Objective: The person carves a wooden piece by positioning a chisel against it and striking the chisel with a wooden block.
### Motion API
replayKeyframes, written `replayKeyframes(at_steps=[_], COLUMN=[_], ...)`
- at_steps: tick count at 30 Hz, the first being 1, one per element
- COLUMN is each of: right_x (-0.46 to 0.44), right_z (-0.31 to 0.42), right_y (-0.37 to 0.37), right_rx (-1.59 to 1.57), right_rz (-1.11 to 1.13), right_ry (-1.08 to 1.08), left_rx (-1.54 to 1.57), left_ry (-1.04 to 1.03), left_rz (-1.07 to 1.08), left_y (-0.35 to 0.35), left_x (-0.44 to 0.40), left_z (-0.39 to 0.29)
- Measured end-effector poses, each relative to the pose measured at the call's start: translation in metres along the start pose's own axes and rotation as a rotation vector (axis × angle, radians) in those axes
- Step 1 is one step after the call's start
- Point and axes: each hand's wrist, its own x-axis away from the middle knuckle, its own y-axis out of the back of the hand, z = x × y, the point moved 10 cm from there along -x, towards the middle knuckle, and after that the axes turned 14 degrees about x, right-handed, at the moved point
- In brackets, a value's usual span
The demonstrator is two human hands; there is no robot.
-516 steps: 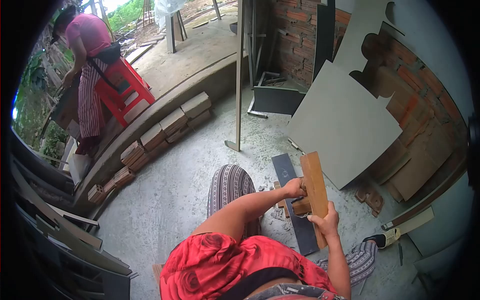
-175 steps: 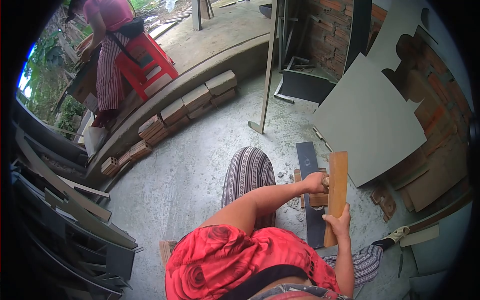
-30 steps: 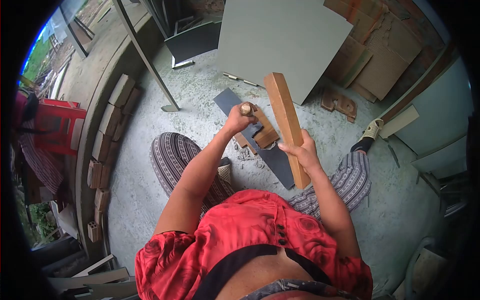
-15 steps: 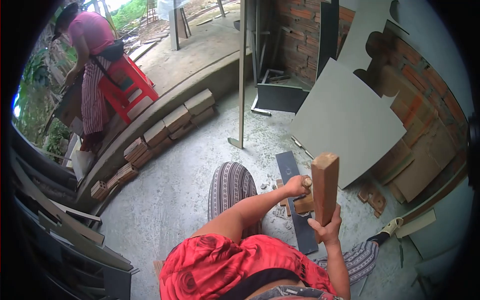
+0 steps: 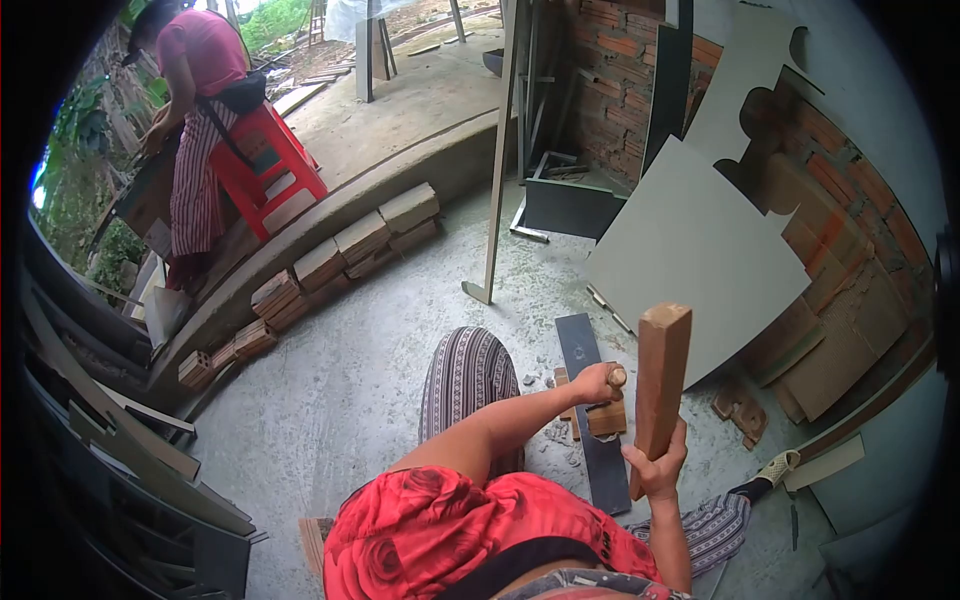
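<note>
My left hand [image 5: 594,384] is closed around an upright chisel [image 5: 618,377]. Only the round wooden end of its handle shows; the blade is hidden below my fist. Under that hand a small brown wooden block [image 5: 607,420] lies across a dark narrow board [image 5: 577,338] on the floor. My right hand [image 5: 660,466] grips a thick, square-sided wooden mallet [image 5: 662,375] by its lower end. The mallet stands nearly upright just right of the chisel, apart from it. Pale crumbs and chips lie beside the board.
A large pale panel [image 5: 700,260] leans at the right near cardboard [image 5: 840,340]. A thin upright post [image 5: 500,170] stands ahead. Bricks [image 5: 362,238] line the low ledge, and dark panels [image 5: 215,545] lean at left. Another person [image 5: 205,60] bends beside a red stool [image 5: 265,170] outside.
The mallet in my right hand has shifted slightly right, widening its gap from the chisel. My left hand keeps its grip. The whole view has moved a little.
</note>
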Motion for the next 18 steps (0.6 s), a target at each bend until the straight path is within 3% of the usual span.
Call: replayKeyframes(at_steps=[3, 4, 7, 8, 10, 12, 18], right_x=[0.005, 0.004, 0.007, 0.006, 0.012, 0.016, 0.017], right_z=[-0.006, -0.016, -0.078, -0.084, -0.093, -0.097, -0.094], right_y=[0.002, 0.001, -0.02, -0.018, -0.02, -0.024, -0.027], right_rx=[-0.04, 0.131, 0.862, 0.863, 0.57, 0.537, 0.583], right_rz=[-0.049, -0.042, 0.358, 0.352, 0.348, 0.343, 0.351], right_ry=[0.018, 0.011, -0.313, -0.31, -0.313, -0.324, -0.332], left_rx=[0.025, 0.045, 0.015, -0.032, -0.02, -0.005, -0.034], left_ry=[0.015, 0.023, -0.039, -0.103, -0.05, 0.012, -0.064], left_rz=[0.007, -0.002, -0.044, -0.09, -0.044, 0.009, -0.012], left_y=[-0.003, -0.002, -0.007, -0.004, -0.006, -0.012, -0.005], left_x=[-0.001, -0.001, -0.01, -0.015, -0.014, -0.011, -0.009], left_z=[0.003, 0.004, 0.02, 0.025, 0.023, 0.029, 0.018])
